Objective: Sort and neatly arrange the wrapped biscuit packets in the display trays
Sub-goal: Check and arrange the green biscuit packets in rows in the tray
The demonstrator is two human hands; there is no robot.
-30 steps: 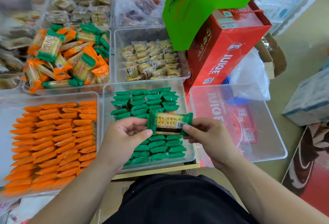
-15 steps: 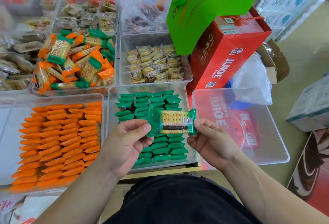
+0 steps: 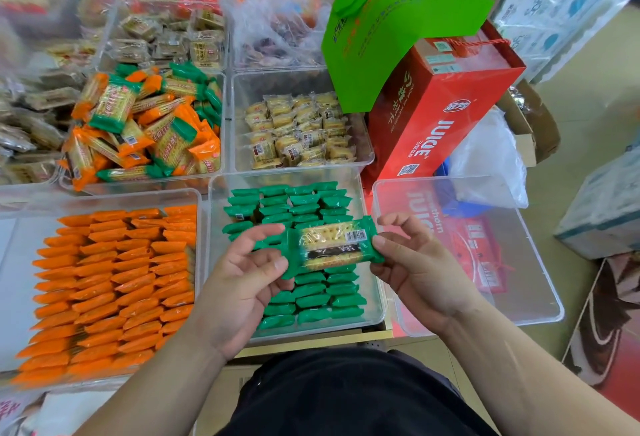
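Pinching a green biscuit packet (image 3: pixel 331 247) by its ends, the left hand (image 3: pixel 242 283) and right hand (image 3: pixel 417 267) hold it flat above the near middle tray (image 3: pixel 375 311) of lined-up green packets (image 3: pixel 304 203).

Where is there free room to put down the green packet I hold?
The clear tray right of the green tray is bare throughout. The orange tray has a bare strip along its left wall. The green tray is nearly full, and the mixed pile behind is crowded.
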